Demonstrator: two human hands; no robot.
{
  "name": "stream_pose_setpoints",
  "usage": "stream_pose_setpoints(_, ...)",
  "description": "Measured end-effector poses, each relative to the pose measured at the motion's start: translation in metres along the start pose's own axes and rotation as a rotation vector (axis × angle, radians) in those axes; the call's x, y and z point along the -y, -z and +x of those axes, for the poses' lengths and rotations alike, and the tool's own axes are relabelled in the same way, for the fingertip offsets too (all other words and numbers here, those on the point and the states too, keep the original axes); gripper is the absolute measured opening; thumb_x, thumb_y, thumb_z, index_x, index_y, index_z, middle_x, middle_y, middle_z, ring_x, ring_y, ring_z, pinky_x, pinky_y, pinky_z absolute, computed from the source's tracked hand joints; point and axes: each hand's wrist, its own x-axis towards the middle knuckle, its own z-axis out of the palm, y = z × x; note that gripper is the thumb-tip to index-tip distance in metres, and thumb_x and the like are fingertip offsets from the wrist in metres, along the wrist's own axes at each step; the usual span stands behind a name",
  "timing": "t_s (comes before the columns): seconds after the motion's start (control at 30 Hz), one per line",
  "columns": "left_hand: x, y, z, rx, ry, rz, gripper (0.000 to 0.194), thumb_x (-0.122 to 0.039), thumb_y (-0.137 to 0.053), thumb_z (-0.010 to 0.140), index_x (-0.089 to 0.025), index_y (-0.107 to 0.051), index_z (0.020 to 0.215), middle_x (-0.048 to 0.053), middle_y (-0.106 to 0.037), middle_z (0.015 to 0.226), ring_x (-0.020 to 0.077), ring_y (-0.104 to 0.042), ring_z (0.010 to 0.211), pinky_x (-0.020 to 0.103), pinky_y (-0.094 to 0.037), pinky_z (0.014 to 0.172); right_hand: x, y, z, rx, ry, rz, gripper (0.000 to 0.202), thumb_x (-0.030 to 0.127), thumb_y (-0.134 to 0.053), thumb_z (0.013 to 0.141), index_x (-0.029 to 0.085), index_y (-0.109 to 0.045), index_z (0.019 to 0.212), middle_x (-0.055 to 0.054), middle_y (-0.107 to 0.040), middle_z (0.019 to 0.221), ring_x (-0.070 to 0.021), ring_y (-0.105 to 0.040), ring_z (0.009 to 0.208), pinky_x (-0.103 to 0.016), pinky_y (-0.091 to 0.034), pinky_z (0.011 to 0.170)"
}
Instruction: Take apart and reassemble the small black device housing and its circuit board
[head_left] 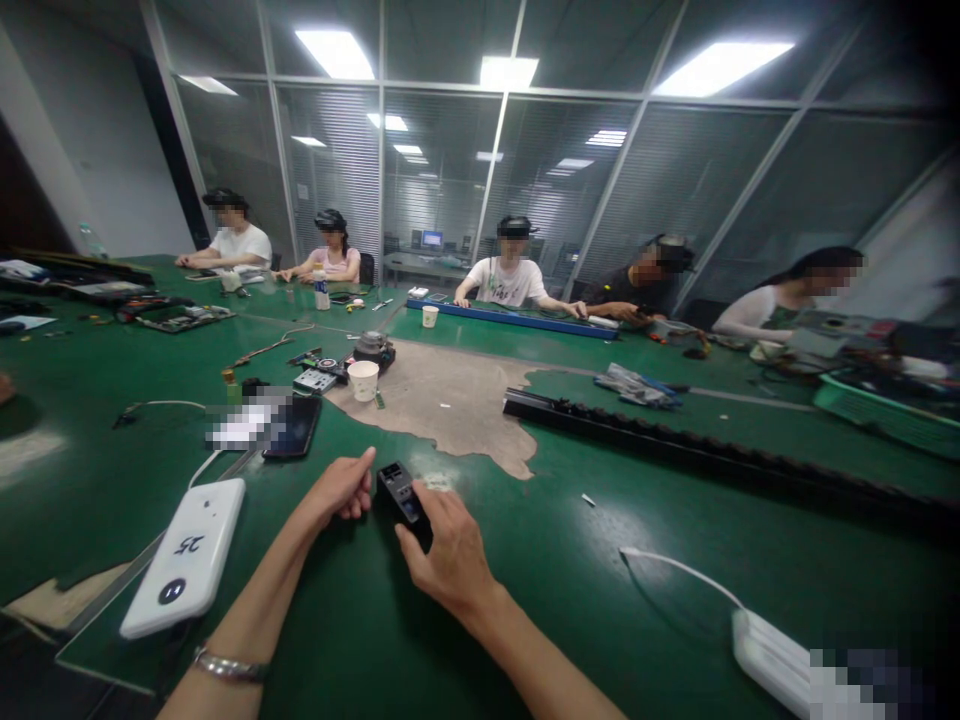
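Observation:
My right hand (454,550) grips a small black box-shaped device (397,482) between thumb and fingers, just above or on the green table; I cannot tell if it touches the surface. Its upper face shows rectangular openings and a bluish patch, and the near end is hidden by my fingers. Just left of the device is my left hand (345,488), fingers curled in and thumb pointing up and away. I see nothing in it, and it appears apart from the device. A metal bracelet (229,665) circles that wrist.
A white power bank (187,560) lies left, near a dark phone (292,428). Beyond stand a paper cup (364,380) and small electronic parts. A long black strip (675,450) stretches right; a white cabled device (772,650) lies near right. Several people sit across the green table (570,600).

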Motion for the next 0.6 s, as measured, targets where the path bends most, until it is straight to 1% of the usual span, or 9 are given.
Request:
stream_pose_setpoints(0.07, -0.0005, -0.0003, -0.0006, 0.011, 0.01, -0.001, 0.066, -0.081, -0.034, 0.067, -0.017, -0.05, 0.069, 0.003, -0.061, 0.052, 0.0119, -0.052, 0.036, 0.019, -0.03, 0.035, 0.0009, 0.0007, 0.0, 0.009, -0.011, -0.009, 0.05, 0.032, -0.059, 0.079, 0.016, -0.05, 0.125, -0.013, -0.058, 0.111, -0.0265, -0.053, 0.102, -0.044, -0.043, 0.091)
stream_pose_setpoints(0.2, -0.0032, -0.0003, -0.0035, 0.017, 0.026, 0.01, 0.066, -0.081, -0.034, 0.067, -0.017, -0.049, 0.066, 0.005, -0.062, 0.053, 0.0124, -0.054, 0.038, 0.019, -0.031, 0.036, 0.0041, 0.0039, 0.0014, -0.023, -0.037, -0.004, 0.051, 0.038, -0.058, 0.08, 0.016, -0.049, 0.126, -0.013, -0.054, 0.121, -0.027, -0.05, 0.109, -0.044, -0.04, 0.097)
stream_pose_setpoints(0.43, -0.0028, -0.0006, -0.0011, 0.005, 0.047, 0.004, 0.067, -0.082, -0.035, 0.067, -0.016, -0.05, 0.069, 0.006, -0.064, 0.056, 0.0137, -0.056, 0.039, 0.02, -0.034, 0.037, 0.0003, -0.0032, -0.0024, 0.009, -0.037, -0.013, 0.05, 0.029, -0.059, 0.079, 0.016, -0.049, 0.126, -0.012, -0.06, 0.108, -0.0257, -0.055, 0.1, -0.042, -0.046, 0.089)
stream_pose_setpoints(0.6, -0.0037, -0.0003, -0.0016, 0.015, 0.031, -0.009, 0.069, -0.083, -0.033, 0.065, -0.016, -0.05, 0.069, 0.005, -0.063, 0.055, 0.0142, -0.057, 0.04, 0.02, -0.035, 0.038, -0.0011, -0.0027, 0.0004, -0.083, -0.072, 0.062, 0.048, 0.029, -0.056, 0.081, 0.016, -0.049, 0.127, -0.012, -0.061, 0.11, -0.0249, -0.056, 0.101, -0.042, -0.045, 0.091)
